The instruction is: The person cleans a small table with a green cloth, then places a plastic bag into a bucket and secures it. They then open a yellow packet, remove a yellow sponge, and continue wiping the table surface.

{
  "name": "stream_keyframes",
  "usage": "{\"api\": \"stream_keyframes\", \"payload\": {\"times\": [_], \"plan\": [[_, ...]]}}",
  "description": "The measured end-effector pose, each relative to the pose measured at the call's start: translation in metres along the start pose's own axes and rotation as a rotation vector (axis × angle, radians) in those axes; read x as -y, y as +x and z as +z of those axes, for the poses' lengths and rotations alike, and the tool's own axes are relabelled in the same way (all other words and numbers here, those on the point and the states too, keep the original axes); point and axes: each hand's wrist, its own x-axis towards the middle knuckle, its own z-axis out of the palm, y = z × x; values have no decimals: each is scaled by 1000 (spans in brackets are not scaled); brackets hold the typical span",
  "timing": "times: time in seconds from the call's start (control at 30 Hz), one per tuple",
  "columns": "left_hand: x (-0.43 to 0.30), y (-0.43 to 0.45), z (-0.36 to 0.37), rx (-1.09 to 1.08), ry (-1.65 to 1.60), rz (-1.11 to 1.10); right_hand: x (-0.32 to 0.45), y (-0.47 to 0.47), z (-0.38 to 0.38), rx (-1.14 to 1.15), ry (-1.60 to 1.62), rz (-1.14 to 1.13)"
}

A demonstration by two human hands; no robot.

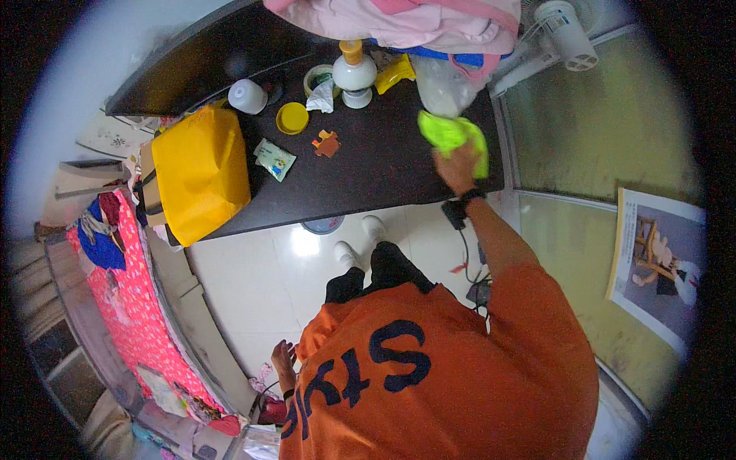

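Note:
Under my right hand [459, 164] is a neon yellow-green cloth [445, 131], pressed onto the right end of the dark tabletop [379, 155]. A dark band circles that wrist. Just beyond the cloth stands a clear plastic bag [445, 86], its contents hard to make out. My left hand [283, 356] hangs low beside my body, away from the table, with its fingers loosely curled and nothing visible in them.
On the table are a yellow bag [198, 172], a small printed packet [275, 160], a yellow lid [292, 118], a brown puzzle-shaped piece [327, 144], a white bottle-like object [354, 75] and a white canister [247, 96]. Pink fabric [402, 23] is piled behind. A wall poster [658, 264] hangs right.

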Motion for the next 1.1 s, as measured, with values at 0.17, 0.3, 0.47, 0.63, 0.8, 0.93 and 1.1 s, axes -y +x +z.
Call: {"api": "stream_keyframes", "payload": {"times": [0.17,0.3,0.47,0.63,0.8,0.93,1.1], "plan": [[-103,21,-16,-11,-225,136,152,-58,8,279,292,-449],[-211,18,-22,-49,-226,411,148,-93,15,284,353,-805],[-311,45,0,-239,-186,517,55,-42,18,136,232,-375],[-369,117,7,-494,-2,640,44,-32,30,8,34,-63],[-404,191,-26,-484,155,529,143,-81,47,116,154,-297],[-413,248,-31,-401,11,345,207,-90,45,179,113,-353],[-410,277,-14,206,-434,331,226,-88,43,283,46,-210]]}}
